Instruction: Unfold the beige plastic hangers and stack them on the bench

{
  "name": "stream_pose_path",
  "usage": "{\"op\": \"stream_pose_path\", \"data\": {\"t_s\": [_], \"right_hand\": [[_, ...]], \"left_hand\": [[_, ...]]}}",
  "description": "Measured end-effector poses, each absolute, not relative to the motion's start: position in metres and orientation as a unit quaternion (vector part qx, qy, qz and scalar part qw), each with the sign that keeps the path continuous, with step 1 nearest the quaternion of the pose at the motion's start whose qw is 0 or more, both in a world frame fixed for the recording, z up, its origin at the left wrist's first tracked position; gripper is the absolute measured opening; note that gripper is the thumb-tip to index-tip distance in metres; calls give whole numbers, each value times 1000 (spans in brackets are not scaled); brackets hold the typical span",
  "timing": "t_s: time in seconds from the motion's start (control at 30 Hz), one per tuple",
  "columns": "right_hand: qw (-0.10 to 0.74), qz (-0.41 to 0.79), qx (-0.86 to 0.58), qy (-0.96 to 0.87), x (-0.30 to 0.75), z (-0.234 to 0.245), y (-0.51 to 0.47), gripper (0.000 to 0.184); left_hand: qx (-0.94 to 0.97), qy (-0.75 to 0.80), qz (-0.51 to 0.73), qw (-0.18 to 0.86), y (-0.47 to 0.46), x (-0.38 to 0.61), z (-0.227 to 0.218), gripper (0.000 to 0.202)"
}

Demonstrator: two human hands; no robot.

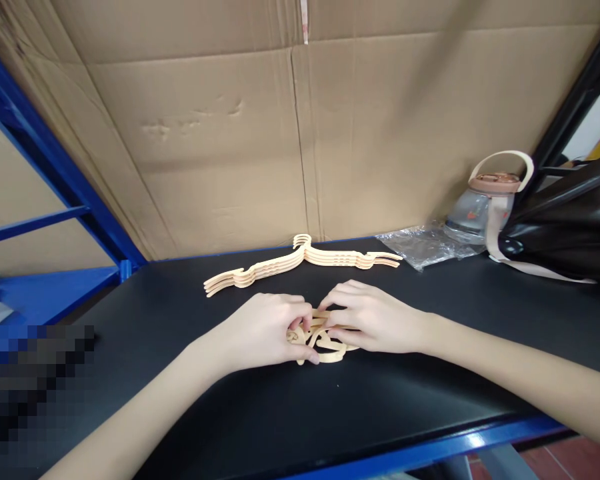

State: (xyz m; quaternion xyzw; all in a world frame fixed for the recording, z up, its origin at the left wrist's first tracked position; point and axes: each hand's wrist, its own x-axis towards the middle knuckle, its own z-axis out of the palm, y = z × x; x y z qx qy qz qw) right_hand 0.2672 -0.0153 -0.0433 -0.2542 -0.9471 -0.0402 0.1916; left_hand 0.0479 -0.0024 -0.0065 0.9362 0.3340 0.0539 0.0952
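My left hand [276, 330] is curled, thumb and fingers gripping the left side of a small bunch of beige plastic hanger pieces [333, 355]. From the other side, my right hand [365, 317] bends its fingers over the same bunch and grips it. Curved, strap-like parts show between the hands, low over the black tabletop [260, 413]; the hands cover much of the rest. Just beyond them lies a neat stack of several beige clothes hangers [280, 263], hooks pointing away from me.
A cardboard sheet [205, 147] stands along the table's back edge. At the back right are a crumpled clear plastic bag [420, 245], a water bottle [480, 207] with a handle and strap, and a black bag [570, 220]. Blue metal frame [65, 173] rises at left.
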Motion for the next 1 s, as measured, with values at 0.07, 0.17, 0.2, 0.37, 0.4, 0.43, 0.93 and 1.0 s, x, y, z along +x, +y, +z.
{"op": "stream_pose_path", "data": {"t_s": [0.07,0.17,0.2,0.37,0.4,0.43,0.93,1.0], "right_hand": [[191,-25,-260,-946,267,-43,-16,24],[197,4,-269,-943,267,-44,-16,22],[200,15,-273,-941,266,-44,-16,22],[265,89,-299,-912,264,-45,-14,23],[294,107,-311,-897,264,-45,-14,24],[326,122,-325,-879,264,-46,-12,24],[379,150,-355,-842,259,-44,-20,27],[395,222,-361,-815,255,-44,-23,31]], "left_hand": [[938,332,47,83,-6,51,-8,23],[941,328,35,82,-9,53,-9,14],[941,327,33,80,-10,53,-10,13],[944,320,54,61,-9,51,-11,14],[941,325,63,66,-8,50,-11,12],[936,335,77,76,-7,50,-11,10],[819,365,287,338,-5,62,-26,24],[839,358,270,308,-8,64,-25,23]]}}
